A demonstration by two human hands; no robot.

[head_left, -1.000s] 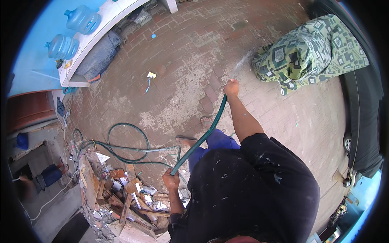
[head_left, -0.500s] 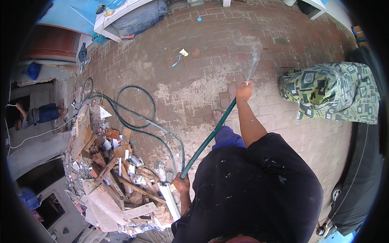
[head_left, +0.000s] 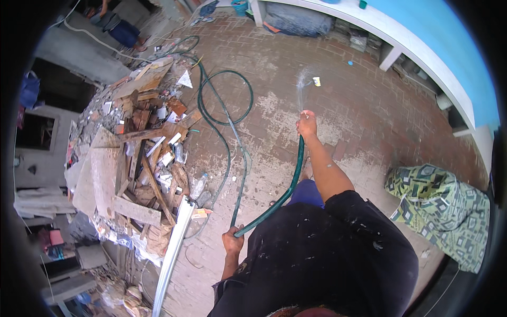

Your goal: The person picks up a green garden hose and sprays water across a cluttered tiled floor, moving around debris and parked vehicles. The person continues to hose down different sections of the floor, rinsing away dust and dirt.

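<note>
A dark green hose (head_left: 293, 186) runs between my two hands. My right hand (head_left: 307, 126) is closed round its outlet end, held out in front of me, the thumb side over the opening. Water (head_left: 301, 91) sprays from it away from me onto the brick paving (head_left: 274, 58), near a small yellow-and-white scrap (head_left: 317, 81). Lower down and to the left, my left hand (head_left: 232, 241) is wrapped round the hose beside my hip. Beyond that hand the hose goes on across the ground and lies in loops at the far left.
At the left lies a rubble heap (head_left: 138, 214) of broken boards, with a long white metal strip (head_left: 173, 252) and a plastic bottle (head_left: 199, 185). A patterned cloth cover (head_left: 441, 214) drapes something at the right. A white ledge (head_left: 422, 55) lines the back. A person (head_left: 119, 26) stands far left.
My view has turned left. The spray has swung leftward, close to the yellow-and-white scrap. Both hands keep hold of the hose, which now bends more between them.
</note>
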